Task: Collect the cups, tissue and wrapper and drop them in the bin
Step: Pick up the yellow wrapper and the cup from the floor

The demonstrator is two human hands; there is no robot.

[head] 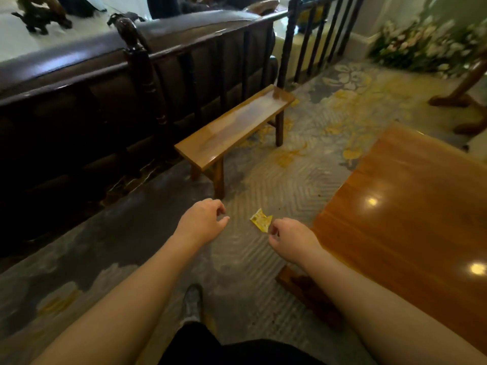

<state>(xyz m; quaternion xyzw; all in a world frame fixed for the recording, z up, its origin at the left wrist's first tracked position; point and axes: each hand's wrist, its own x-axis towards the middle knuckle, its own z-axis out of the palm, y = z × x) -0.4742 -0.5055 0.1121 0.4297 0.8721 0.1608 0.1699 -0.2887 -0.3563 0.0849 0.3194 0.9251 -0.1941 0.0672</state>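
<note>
A small yellow wrapper (261, 221) is pinched at its lower corner between the thumb and fingers of my right hand (291, 239), held above the patterned carpet. My left hand (204, 219) hovers to the left of it, fingers loosely curled and apart, holding nothing. No cups, tissue or bin are in view.
A low wooden bench (232, 130) stands ahead on the carpet, beside a dark wooden railing (142, 75). A polished wooden table (411, 214) fills the right side. My shoe (193, 302) is below the hands. Flowers (421, 46) sit at the far right.
</note>
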